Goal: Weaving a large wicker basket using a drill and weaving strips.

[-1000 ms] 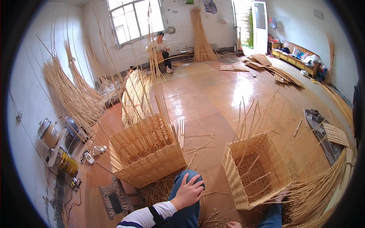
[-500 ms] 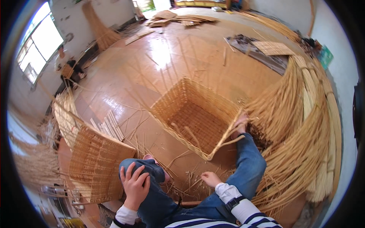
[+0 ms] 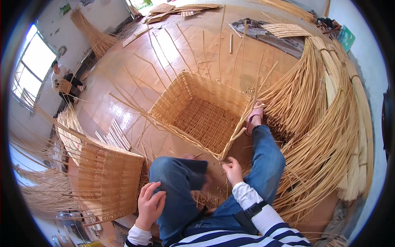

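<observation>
A rectangular woven wicker basket sits on the floor ahead of me, its inside showing. Long loose stakes stick out past its rim on the far and left sides. My right hand is just below the basket's near corner, fingers loosely bent and apart, with nothing visible in them. Beside my left knee rests my left hand, its fingers spread and bent, holding nothing. My right foot in a pink shoe is against the basket's right corner. The left foot is smeared by motion.
A second woven basket with long loose stakes lies tipped at my left. Big bundles of wicker rods line the right side. Pale sticks and scraps litter the floor. A person sits far left by the window.
My right hand has moved up toward the basket's near corner. The left leg has swung rightward, and the left hand has slipped from the knee's top to its side. The view has shifted.
</observation>
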